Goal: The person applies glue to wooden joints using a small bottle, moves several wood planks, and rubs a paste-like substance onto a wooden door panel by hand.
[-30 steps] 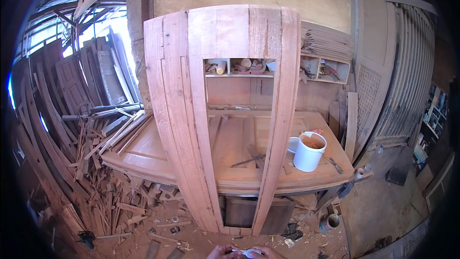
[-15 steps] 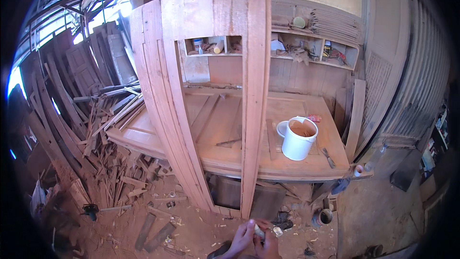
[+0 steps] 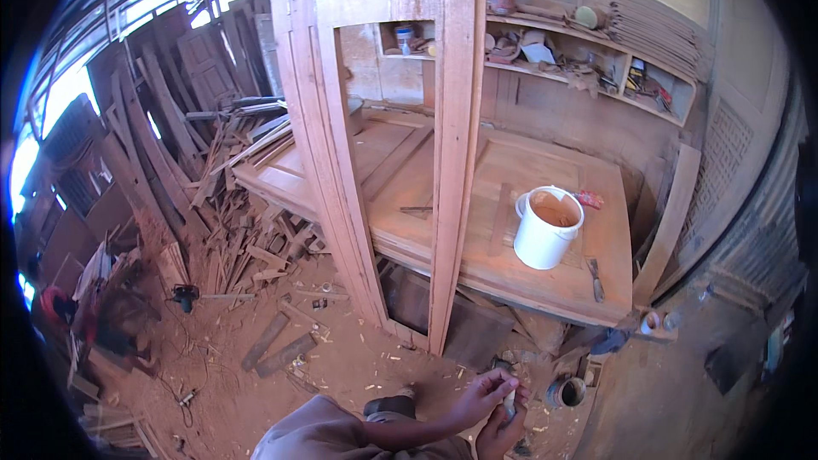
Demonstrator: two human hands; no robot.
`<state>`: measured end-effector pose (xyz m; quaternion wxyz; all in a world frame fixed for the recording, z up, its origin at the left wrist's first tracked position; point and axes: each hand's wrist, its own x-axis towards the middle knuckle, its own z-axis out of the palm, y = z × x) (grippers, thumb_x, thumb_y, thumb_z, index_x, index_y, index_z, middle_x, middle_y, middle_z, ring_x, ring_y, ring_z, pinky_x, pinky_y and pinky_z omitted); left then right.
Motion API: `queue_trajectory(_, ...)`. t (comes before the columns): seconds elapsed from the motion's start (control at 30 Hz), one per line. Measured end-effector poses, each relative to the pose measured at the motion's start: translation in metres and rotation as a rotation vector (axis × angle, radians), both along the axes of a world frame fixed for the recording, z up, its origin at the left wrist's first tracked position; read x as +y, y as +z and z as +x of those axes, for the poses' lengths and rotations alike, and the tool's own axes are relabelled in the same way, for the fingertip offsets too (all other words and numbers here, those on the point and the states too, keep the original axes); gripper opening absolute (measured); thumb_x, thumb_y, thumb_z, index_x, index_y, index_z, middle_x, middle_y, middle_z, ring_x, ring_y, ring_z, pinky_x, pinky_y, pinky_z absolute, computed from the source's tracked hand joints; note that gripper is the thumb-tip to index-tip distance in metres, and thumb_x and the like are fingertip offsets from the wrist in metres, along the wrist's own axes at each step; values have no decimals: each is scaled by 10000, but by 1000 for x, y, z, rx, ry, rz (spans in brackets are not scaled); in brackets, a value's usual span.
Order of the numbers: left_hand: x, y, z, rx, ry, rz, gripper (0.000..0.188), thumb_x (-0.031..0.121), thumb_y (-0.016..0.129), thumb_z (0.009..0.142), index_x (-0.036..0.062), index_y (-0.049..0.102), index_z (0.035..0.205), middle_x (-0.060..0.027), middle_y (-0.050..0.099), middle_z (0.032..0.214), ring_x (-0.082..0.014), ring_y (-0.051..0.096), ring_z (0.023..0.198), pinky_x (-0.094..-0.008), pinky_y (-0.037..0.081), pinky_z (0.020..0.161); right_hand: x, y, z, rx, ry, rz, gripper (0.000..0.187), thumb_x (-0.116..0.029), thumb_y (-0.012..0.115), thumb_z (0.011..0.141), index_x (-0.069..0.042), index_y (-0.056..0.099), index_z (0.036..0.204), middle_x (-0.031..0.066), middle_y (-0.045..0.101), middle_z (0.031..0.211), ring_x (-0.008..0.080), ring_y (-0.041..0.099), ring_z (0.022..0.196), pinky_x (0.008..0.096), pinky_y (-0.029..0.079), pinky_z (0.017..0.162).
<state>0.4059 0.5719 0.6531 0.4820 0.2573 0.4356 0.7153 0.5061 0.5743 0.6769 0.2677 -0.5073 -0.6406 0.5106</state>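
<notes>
Low in front of me, my left hand [image 3: 484,398] and my right hand [image 3: 501,434] are close together, fingers closed around a small pale thing [image 3: 509,400]. It is whitish and narrow, too small to tell its kind. My hands are apart from the wooden door [image 3: 461,162], which stands upright ahead of me with a tall rectangular opening in it. Behind it is a workbench carrying a panelled wooden door lying flat [image 3: 511,162]. On that door rests a white bucket [image 3: 544,240] with brown stuff inside. A brush-like tool [image 3: 596,279] lies to its right.
Offcuts of wood [image 3: 247,234] are heaped at the left, with planks leaning behind. A shelf [image 3: 588,81] of cans and tools runs along the back wall. Near my hands an open can [image 3: 567,392] sits on the dusty floor. A red-topped figure [image 3: 58,305] shows far left.
The view has tilted down and swung, so more of my arm and lap shows. My hands have shifted right of the upright door, still closed on the small pale thing.
</notes>
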Motion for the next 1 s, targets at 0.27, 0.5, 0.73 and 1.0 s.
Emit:
queue_trajectory(0.27,8,11,6,64,67,23,175,200,499,978,27,526,977,-69,649,896,-115,606,869,-261,483,790,18,6,5,89,83,278,548,-393,488,945,23,460,1300,233,565,1227,381,550,1132,391,460,910)
queue_trajectory(0.5,-5,9,-35,273,317,35,141,198,517,970,62,525,937,-56,648,888,-91,588,869,-253,472,783,25,-32,-40,411,280,414,438,-181,436,975,85,388,1319,221,494,1308,299,457,1239,364,386,998)
queue_trajectory(0.73,-20,17,-59,-102,251,266,169,191,484,983,23,483,962,-74,652,880,-110,615,855,-254,479,758,8,-29,-77,394,188,396,447,-307,470,961,90,479,1165,212,592,1011,279,607,933,365,487,779)
queue_trajectory(1.0,-41,32,-96,-61,219,356,181,190,468,988,15,513,980,-64,632,832,-109,617,815,-248,476,718,-13,-23,-124,494,174,502,396,-242,468,955,89,449,1170,160,527,995,243,561,878,335,462,727)
